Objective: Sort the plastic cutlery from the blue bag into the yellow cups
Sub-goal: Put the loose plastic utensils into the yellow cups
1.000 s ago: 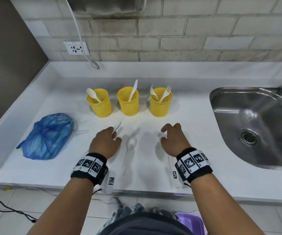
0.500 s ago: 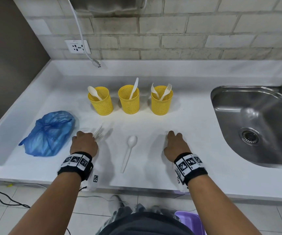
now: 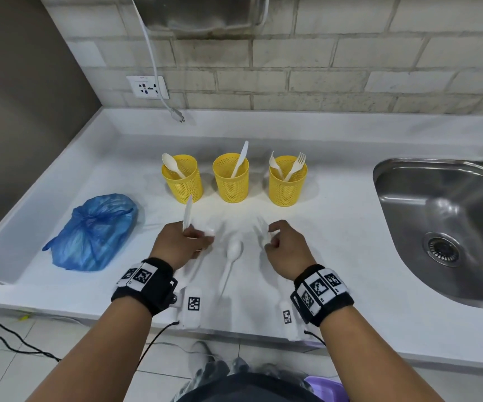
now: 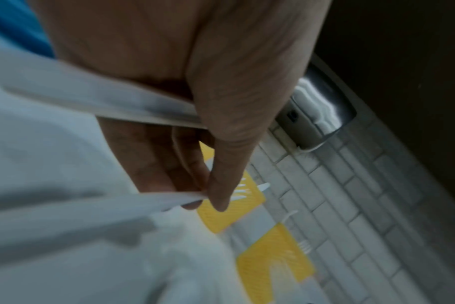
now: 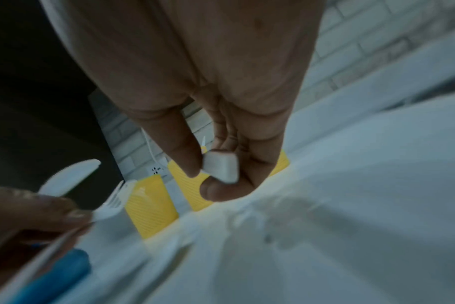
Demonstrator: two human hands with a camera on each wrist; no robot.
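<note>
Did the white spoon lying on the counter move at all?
No. The white spoon lies in the same spot, its bowl pointing toward the middle yellow cup, as in both earlier pictures.

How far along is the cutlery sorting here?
Partly done. The left cup holds a spoon, the middle cup a knife, the right cup two forks. The left hand grips a knife and another piece, and the right hand pinches a fork. One spoon lies on the counter.
</note>
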